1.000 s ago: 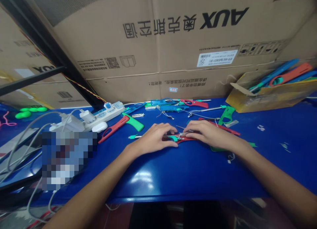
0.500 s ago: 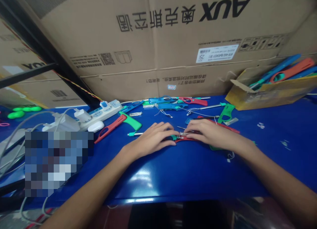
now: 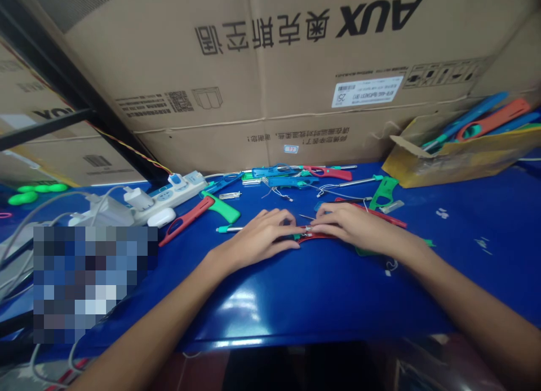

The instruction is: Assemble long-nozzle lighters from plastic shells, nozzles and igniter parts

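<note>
My left hand (image 3: 264,236) is closed on the left end of a red lighter casing (image 3: 315,236) that lies on the blue table. A metal lighter tube (image 3: 234,229) with a teal tip sticks out to the left from under this hand. My right hand (image 3: 359,226) pinches at the open casing from the right, its fingertips close to the left ones. Small white and teal parts show between the fingertips, too small to name. A thin metal rod (image 3: 306,217) juts out by the right fingers; what it belongs to is hidden. Another red casing (image 3: 393,218) lies behind the right hand.
Behind the hands lie blue lighter casings (image 3: 291,181), a green casing (image 3: 384,192) and loose wires. A cardboard box (image 3: 460,168) at right holds several lighters. At left are a power strip (image 3: 181,189), a red casing (image 3: 186,219) and a green one (image 3: 222,208).
The view has shifted slightly. My fingertips have moved a little at the red casing; both hands stay in the same place on it.
</note>
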`<action>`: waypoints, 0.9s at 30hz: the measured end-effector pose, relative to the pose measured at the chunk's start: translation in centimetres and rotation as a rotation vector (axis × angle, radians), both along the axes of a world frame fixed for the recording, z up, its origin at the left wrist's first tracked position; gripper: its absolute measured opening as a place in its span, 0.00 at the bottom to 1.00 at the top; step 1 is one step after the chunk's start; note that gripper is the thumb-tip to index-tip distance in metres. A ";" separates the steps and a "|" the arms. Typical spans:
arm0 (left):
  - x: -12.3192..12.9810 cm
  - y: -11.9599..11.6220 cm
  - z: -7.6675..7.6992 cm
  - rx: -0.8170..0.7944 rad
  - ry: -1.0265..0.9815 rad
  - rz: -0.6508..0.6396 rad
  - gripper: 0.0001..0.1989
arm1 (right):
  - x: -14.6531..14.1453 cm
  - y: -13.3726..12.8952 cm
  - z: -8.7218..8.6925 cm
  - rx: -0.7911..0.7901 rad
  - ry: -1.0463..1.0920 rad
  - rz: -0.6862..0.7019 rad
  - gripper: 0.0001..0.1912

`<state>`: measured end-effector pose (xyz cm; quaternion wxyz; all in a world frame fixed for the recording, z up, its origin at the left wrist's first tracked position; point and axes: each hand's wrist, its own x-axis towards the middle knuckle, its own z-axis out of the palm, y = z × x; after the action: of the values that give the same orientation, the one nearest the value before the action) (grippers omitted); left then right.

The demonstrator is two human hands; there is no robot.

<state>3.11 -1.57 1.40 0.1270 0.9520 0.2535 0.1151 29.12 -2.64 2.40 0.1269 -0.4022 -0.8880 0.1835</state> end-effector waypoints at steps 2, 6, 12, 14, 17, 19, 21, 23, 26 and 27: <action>0.0 0.0 0.0 0.000 -0.001 0.002 0.19 | -0.2 0.0 -0.1 0.035 -0.007 -0.025 0.19; 0.1 0.0 -0.1 -0.015 -0.013 0.012 0.20 | -0.7 0.0 -0.5 0.111 -0.026 -0.081 0.17; 0.4 -0.1 -0.3 -0.029 -0.050 0.044 0.21 | -1.3 0.1 -1.0 0.142 0.022 -0.134 0.16; 0.3 0.0 -0.3 -0.038 -0.061 0.045 0.22 | -1.4 0.1 -1.1 0.142 0.013 -0.158 0.15; -0.4 0.5 0.1 -0.058 -0.083 0.048 0.24 | -1.5 0.1 -1.1 0.164 0.000 -0.187 0.14; -1.4 1.2 0.6 -0.088 -0.075 0.055 0.21 | -1.5 0.0 -1.2 0.173 0.002 -0.185 0.14; -2.6 2.1 1.1 -0.127 -0.057 0.060 0.16 | -1.5 0.1 -1.2 0.167 0.001 -0.180 0.13; -3.8 2.9 1.5 -0.193 -0.029 0.068 0.14 | -1.4 0.2 -1.3 0.154 -0.007 -0.183 0.12; -4.9 3.6 1.6 -0.252 0.000 0.080 0.11 | -1.3 0.2 -1.2 0.139 -0.024 -0.193 0.13; -5.0 3.7 1.5 -0.254 -0.001 0.082 0.10 | -1.3 0.2 -1.1 0.133 -0.028 -0.194 0.13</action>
<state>-1.89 2.14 2.90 0.2419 0.9171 0.3045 0.0875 27.80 -2.43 1.26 0.1580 -0.4794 -0.8568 0.1055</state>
